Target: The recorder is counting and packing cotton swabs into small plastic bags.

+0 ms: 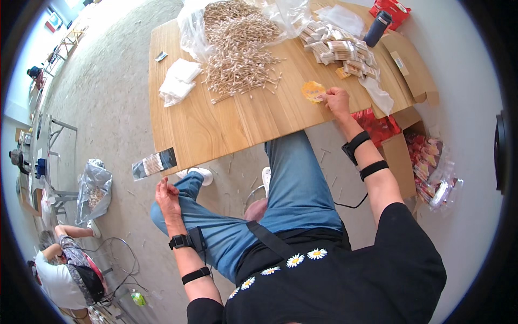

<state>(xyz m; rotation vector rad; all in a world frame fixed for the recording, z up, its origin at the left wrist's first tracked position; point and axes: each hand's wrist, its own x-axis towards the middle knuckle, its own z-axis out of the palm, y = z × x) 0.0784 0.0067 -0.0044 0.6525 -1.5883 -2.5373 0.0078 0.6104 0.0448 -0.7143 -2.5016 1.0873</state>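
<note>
Over the right part of the wooden table (243, 121), my right hand (338, 101) is closed, pinching the edge of a yellow paper label (313, 92) with a scalloped outline. My left hand (168, 197) is off the table's near left corner, above my knee. Its fingers are loosely bent and apart, with nothing visible in them. Just beyond those fingers, a clear bag of cotton swabs (153, 164) with a dark end lies across the corner and overhangs the edge. A large heap of loose cotton swabs (240, 65) spreads over the table's middle, partly on a clear plastic bag (193, 32).
White plastic bags (179, 81) lie left of the heap. Bundled swab packs (345, 51) and a dark bottle (377, 28) stand at the back right. Cardboard boxes (413, 65) flank the table's right side. A grey bag (96, 189) sits on the floor; another person (70, 275) is at lower left.
</note>
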